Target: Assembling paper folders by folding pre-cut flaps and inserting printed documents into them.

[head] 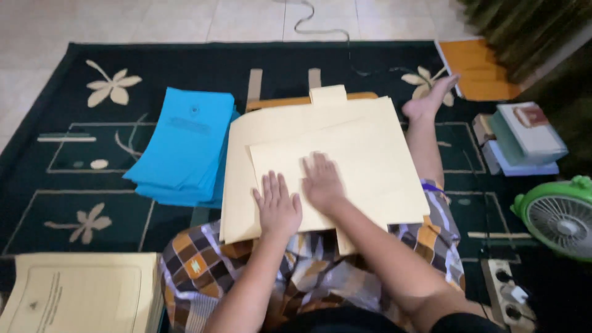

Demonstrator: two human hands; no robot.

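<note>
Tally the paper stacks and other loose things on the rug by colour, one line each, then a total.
Cream: 2, the folder sheets under the left hand and right hand, and the cream stack
Blue: 1, the blue stack
Orange: 1, the orange folder
Green: 1, the fan
Mixed: 1, the book pile
Total: 6

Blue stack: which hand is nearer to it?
Left. The left hand lies flat on the cream sheet, closer to the blue stack; the right hand lies farther right.
</note>
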